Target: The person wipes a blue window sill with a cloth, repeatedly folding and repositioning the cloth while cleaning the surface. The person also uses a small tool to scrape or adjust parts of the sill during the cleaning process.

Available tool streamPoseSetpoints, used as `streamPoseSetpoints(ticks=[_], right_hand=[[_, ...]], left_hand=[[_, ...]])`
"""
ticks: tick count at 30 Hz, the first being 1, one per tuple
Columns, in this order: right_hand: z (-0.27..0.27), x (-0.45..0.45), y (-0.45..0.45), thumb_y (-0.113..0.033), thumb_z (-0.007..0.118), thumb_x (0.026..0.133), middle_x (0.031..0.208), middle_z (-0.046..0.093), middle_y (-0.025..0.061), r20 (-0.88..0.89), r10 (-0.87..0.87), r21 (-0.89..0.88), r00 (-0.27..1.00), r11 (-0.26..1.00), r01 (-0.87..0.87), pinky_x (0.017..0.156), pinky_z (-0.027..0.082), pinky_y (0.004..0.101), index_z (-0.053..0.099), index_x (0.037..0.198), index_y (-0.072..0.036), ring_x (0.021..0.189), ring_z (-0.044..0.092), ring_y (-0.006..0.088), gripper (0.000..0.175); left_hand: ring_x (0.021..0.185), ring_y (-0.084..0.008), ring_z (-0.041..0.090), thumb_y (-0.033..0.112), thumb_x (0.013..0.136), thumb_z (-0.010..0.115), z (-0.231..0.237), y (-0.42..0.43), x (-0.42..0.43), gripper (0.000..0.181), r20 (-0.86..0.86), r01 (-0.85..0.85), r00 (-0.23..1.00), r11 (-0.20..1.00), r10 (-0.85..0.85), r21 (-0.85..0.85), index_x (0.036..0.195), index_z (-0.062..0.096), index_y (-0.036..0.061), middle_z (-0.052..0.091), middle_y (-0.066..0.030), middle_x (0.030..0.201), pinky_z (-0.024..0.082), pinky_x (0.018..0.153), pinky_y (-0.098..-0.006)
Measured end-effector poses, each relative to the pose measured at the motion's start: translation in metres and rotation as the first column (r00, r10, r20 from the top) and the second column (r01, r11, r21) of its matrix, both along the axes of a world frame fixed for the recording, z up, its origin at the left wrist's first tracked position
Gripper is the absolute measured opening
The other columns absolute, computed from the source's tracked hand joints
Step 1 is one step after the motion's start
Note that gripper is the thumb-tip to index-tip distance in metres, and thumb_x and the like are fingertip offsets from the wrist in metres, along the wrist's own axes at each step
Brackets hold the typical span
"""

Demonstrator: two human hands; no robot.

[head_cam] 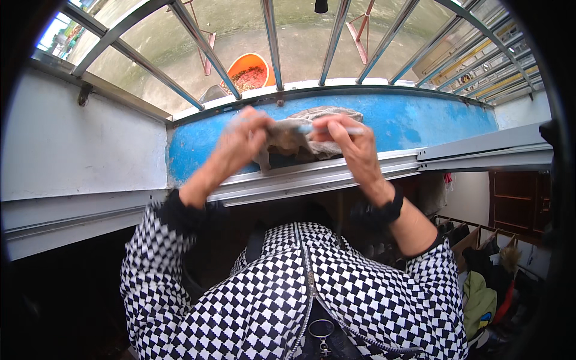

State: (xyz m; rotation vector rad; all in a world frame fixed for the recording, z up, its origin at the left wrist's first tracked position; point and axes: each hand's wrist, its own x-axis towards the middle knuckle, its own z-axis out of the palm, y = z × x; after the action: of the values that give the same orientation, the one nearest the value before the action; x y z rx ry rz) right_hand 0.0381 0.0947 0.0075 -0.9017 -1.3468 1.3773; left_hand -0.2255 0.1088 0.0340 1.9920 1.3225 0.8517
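A crumpled grey cloth (335,112) is spread over the blue-painted window sill (418,117), part of it raised between my hands. At its left side, my left hand (245,135) is blurred, with its fingers closed on the cloth's edge. My right hand (355,141) pinches a thin, pale blue and white stick-like tool (306,128), which lies level across the fingers and points left toward the cloth. Blur hides what kind of tool it is. Below the raised cloth shows a dark gap.
Metal window bars (272,45) rise beyond the sill. A white sliding-window track (310,177) runs along its near edge. Outside, an orange tub (252,72) holds plant-like bits. Lower right are a cubby shelf (468,240) and a green garment (479,301).
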Motion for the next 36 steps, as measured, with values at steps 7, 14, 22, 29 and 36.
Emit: streamPoseSetpoints(ticks=[7,14,22,29,36], right_hand=[[0.027,0.063,0.003,-0.023,0.056,0.111,0.094,0.069,0.0045,0.127,-0.03,0.089,0.991,0.996,0.018,0.069,0.053,0.0236,0.072,0.103,0.0,0.076,0.063,0.0082,0.03],[0.009,0.042,-0.051,-0.01,0.065,0.103,0.094,0.073,0.006,0.062,0.313,-0.23,0.948,0.929,-0.291,0.076,0.058,0.0261,0.074,0.104,0.001,0.085,0.071,0.0122,0.014],[-0.023,0.02,-0.059,-0.007,0.07,0.098,0.098,0.074,0.0087,0.225,0.272,-0.085,0.936,0.962,-0.259,0.077,0.059,0.0291,0.075,0.106,0.0,0.087,0.073,0.0158,0.012],[-0.033,0.016,-0.073,-0.004,0.065,0.102,0.106,0.074,0.0092,0.124,0.233,-0.171,0.965,0.962,-0.211,0.083,0.063,0.0276,0.075,0.112,0.002,0.092,0.074,0.0154,0.016],[-0.044,0.01,-0.084,-0.01,0.062,0.106,0.109,0.075,0.0121,-0.057,0.126,-0.324,0.99,0.936,-0.138,0.085,0.063,0.0284,0.074,0.114,0.006,0.094,0.076,0.0171,0.022]], left_hand=[[0.08,-0.025,0.065,0.0,0.089,0.055,0.007,-0.006,-0.008,0.019,0.004,0.136,0.991,0.99,-0.136,-0.037,0.105,0.066,0.0002,0.064,-0.0148,0.085,0.054,0.078,-0.0361],[0.086,-0.0327,0.065,0.003,0.084,0.069,-0.018,-0.056,-0.01,0.022,-0.251,0.221,0.928,0.949,-0.276,-0.226,0.106,0.066,0.0047,0.064,-0.0128,0.093,0.052,0.075,-0.0416],[0.101,-0.0311,0.063,0.007,0.079,0.078,-0.041,-0.07,-0.006,0.035,-0.354,0.285,0.864,0.927,-0.358,-0.243,0.11,0.061,0.0131,0.064,-0.0075,0.101,0.046,0.085,-0.0428],[0.099,-0.0304,0.064,0.016,0.082,0.08,-0.042,-0.06,0.009,0.033,-0.514,0.405,0.717,0.881,-0.471,-0.244,0.105,0.058,0.0091,0.062,-0.0084,0.098,0.049,0.081,-0.0431],[0.09,-0.0312,0.067,0.015,0.089,0.068,-0.051,-0.05,0.016,0.018,-0.531,0.542,0.665,0.828,-0.526,-0.142,0.098,0.057,0.0059,0.063,-0.0111,0.09,0.056,0.072,-0.0433]])
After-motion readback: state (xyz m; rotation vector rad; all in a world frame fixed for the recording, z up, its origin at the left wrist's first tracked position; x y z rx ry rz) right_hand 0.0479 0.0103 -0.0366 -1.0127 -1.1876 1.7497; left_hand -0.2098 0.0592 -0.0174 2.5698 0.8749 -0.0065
